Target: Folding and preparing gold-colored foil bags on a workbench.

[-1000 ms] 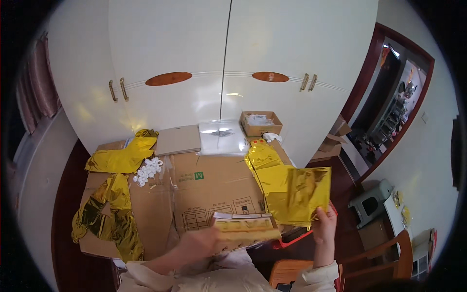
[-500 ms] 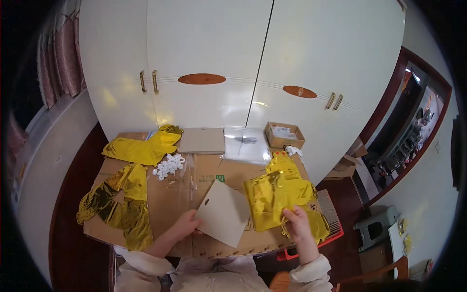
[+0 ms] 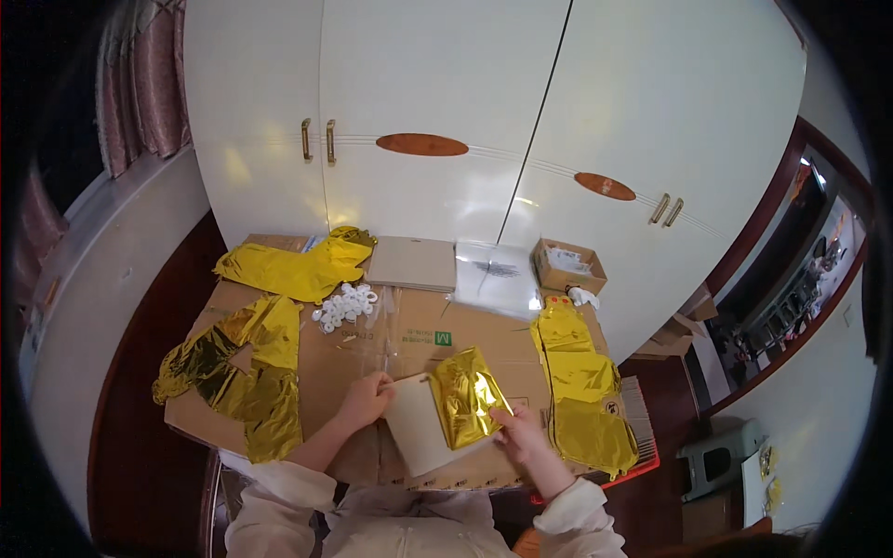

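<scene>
My left hand (image 3: 366, 402) is closed on the left edge of a beige card sheet (image 3: 414, 430), held tilted over the near part of the cardboard surface (image 3: 337, 367). Between the fingers of my right hand (image 3: 521, 435) is a folded gold foil balloon (image 3: 465, 395), pinched at its lower right. The foil overlaps the right part of the card and hides it; whether they touch, I cannot tell. To the right lies a row of flat gold foil balloons (image 3: 581, 377).
More gold foil pieces lie at left, a crumpled one (image 3: 274, 372) and one behind it (image 3: 302, 270). White plastic rings (image 3: 344, 309) are heaped nearby. At the back are a card stack (image 3: 414, 262), clear plastic bags (image 3: 495, 277) and a small box (image 3: 569, 268), before a white cabinet (image 3: 419, 195).
My right hand has brought the folded foil balloon leftward over the card. The card has turned more upright in my left hand. The whole view has shifted slightly.
</scene>
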The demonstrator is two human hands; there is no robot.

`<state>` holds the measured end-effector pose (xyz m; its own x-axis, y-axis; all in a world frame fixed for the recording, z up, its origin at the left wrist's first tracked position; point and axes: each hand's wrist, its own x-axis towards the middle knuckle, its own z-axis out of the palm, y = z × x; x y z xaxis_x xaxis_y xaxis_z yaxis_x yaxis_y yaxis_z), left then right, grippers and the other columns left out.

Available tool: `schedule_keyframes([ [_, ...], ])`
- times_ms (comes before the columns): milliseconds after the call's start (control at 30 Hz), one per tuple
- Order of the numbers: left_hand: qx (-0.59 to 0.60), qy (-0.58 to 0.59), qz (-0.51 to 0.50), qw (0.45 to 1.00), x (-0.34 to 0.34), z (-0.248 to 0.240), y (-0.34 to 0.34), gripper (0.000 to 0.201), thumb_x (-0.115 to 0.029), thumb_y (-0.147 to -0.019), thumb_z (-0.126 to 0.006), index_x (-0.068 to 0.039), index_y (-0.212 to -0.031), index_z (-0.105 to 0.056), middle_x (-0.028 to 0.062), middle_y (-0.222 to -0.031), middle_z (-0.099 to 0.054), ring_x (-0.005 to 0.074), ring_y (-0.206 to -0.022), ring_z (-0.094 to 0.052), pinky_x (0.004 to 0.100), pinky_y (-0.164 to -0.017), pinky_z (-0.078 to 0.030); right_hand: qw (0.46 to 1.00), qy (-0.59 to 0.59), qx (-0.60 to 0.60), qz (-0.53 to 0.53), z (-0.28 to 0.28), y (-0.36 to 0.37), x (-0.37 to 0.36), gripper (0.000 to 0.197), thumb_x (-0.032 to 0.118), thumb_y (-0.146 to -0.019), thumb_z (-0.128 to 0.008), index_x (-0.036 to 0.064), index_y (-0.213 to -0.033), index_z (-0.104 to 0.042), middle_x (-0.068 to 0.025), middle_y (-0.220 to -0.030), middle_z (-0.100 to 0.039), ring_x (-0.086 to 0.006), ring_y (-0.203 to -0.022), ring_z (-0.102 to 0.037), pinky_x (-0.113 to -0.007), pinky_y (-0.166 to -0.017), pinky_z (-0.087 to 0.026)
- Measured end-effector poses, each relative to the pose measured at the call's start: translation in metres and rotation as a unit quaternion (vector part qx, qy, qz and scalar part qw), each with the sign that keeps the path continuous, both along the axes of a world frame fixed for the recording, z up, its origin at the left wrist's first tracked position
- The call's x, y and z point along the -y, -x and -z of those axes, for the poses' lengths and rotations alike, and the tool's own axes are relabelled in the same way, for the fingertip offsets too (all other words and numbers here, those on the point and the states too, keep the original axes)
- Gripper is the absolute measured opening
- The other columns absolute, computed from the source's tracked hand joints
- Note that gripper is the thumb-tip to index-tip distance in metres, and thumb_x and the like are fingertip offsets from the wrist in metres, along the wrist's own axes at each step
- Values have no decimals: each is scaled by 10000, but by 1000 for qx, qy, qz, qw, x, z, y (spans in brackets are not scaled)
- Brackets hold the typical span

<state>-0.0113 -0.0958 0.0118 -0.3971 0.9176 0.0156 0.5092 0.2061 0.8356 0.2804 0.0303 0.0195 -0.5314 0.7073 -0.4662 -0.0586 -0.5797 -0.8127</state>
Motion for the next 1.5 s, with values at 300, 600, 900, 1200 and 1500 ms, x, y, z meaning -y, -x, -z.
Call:
schedule_keyframes([
  [300,-234,92,-9,968,36,-8,-33,332,-255,-895,-610,-38,-1144,-577,187,-1065,-655,300,-979,-655,419,-758,-539,974,103,-149,137,45,16,71,215,42,-988,-513,57,-1201,-540,-90,-1143,-647,-218,-1016,-659,-362,-874,-582],
  [600,-303,-115,185,928,5,6,-90,508,-315,-952,-540,-1,-1347,-481,206,-1403,-489,389,-1302,-456,514,-1082,-343,960,114,-177,184,44,34,104,276,9,-1003,-445,69,-1273,-438,-112,-1230,-579,-229,-1101,-617,-359,-939,-546],
  [900,-369,-87,182,908,-31,30,-94,543,-379,-974,-495,-64,-1414,-456,179,-1480,-423,416,-1396,-330,618,-1115,-237,960,167,-196,111,50,20,107,327,43,-1007,-453,0,-1329,-418,-139,-1292,-549,-242,-1161,-583,-368,-1036,-479],
  [1200,-412,-112,211,879,-39,33,-83,553,-415,-955,-525,-111,-1415,-476,148,-1471,-445,375,-1404,-332,591,-1115,-258,989,66,-83,-103,-3,-51,92,439,130,-1011,-494,2,-1413,-376,-164,-1317,-546,-265,-1228,-547,-365,-1019,-461],
  [1500,-440,-104,193,871,-41,36,-87,557,-417,-936,-538,-119,-1405,-497,138,-1465,-456,365,-1404,-336,629,-1094,-261,634,-691,298,-180,-4,3,36,762,417,-907,-626,-73,-1427,-363,-293,-1442,-402,-419,-1351,-398,-488,-1125,-305],
])
